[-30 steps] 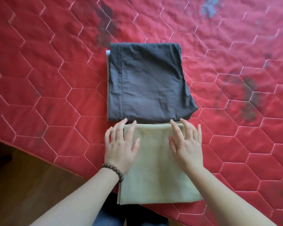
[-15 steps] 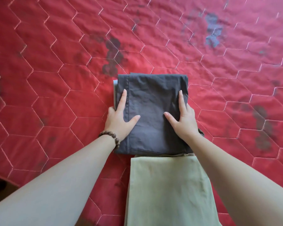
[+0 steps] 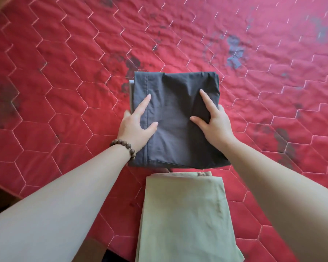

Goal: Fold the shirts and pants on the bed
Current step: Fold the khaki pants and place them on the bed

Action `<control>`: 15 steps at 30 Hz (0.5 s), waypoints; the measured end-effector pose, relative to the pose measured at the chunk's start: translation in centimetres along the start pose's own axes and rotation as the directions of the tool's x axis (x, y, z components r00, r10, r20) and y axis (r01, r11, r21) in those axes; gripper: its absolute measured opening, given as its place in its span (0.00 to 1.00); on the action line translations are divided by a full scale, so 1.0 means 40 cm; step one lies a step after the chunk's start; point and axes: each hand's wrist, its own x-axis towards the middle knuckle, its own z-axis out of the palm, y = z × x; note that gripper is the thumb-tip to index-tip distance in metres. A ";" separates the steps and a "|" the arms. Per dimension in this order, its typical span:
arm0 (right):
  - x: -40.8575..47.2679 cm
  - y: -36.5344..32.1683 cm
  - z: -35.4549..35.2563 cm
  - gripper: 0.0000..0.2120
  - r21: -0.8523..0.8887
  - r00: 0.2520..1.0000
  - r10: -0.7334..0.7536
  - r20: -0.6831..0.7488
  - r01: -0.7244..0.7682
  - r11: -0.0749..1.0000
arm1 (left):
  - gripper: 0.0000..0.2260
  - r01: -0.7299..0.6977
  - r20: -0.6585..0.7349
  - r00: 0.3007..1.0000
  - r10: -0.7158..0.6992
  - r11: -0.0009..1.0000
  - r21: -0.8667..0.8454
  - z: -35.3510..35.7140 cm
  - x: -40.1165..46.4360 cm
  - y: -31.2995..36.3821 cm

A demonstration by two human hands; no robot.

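Red quilted bed (image 3: 64,110): both hands have moved off the near green folded garment (image 3: 184,214); left hand (image 3: 134,125) and right hand (image 3: 214,123) now clasp the sides of the far grey folded garment (image 3: 174,114), thumbs on top. Likely repositioning or stacking.

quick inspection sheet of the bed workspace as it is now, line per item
surface: red quilted bedspread with hexagon stitching and dark blotches
job's things: folded dark grey garment; folded light green garment just nearer the person, a narrow gap between them
clutter: nothing seen
grippers: left hand and right hand hold the grey garment's two sides, thumb and forefinger on top, other fingers hidden; beaded bracelet on left wrist
cables: nothing seen
surroundings: brown floor off the bed's near left edge
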 end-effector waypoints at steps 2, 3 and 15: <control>-0.042 -0.021 -0.050 0.37 -0.006 1.000 -0.014 -0.014 0.014 1.000 | 0.33 -0.018 -0.019 1.000 0.018 1.000 -0.007 -0.016 -0.047 0.042; -0.071 -0.029 -0.073 0.37 -0.009 1.000 -0.018 -0.017 0.018 1.000 | 0.32 -0.021 -0.026 0.999 0.021 1.000 -0.012 -0.020 -0.079 0.058; -0.596 0.041 -0.103 0.37 -0.024 0.995 0.094 0.034 -0.094 0.995 | 0.34 0.068 0.140 0.988 -0.064 0.997 -0.027 0.047 -0.555 0.007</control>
